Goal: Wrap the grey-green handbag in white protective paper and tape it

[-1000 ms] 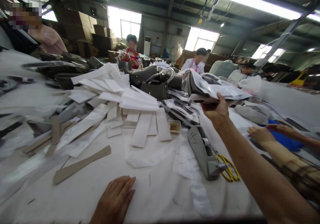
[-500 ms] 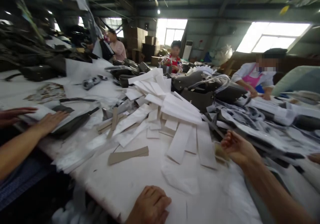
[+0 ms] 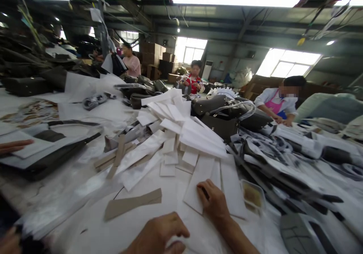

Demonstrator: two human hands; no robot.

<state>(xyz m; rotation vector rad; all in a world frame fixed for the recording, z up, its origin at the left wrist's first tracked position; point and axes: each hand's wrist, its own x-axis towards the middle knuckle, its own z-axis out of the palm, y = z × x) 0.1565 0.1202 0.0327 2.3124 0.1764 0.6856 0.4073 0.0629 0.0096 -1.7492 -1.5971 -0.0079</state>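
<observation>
My right hand [image 3: 213, 201] rests over a long white strip [image 3: 202, 170], its fingers curled down at the strip's edge. Whatever lies between those fingertips is hidden. My left hand [image 3: 160, 233] is low at the front of the white tabletop [image 3: 124, 235], thumb and forefinger apart, with only the white surface showing in the gap. Beyond both hands spreads a loose heap of white strips and small white pieces [image 3: 169, 157]. A brown-grey card strip [image 3: 134, 204] lies apart from the heap, left of my hands. Right of my right hand is a small clear tub [image 3: 263, 201] with yellowish-brown contents.
Dark grey bags [image 3: 221, 127] stand behind the heap, and more wrapped dark pieces [image 3: 272, 159] cover the right side. A grey boxy object [image 3: 297, 233] sits at lower right. At the left, a co-worker's hand [image 3: 15, 147] lies on a white sheet over a dark bag. Three people work across the table.
My right hand has moved left from beside the tub onto the white strip. My left hand's thumb and forefinger have parted. The view has tilted up; the co-worker's hands have shifted left.
</observation>
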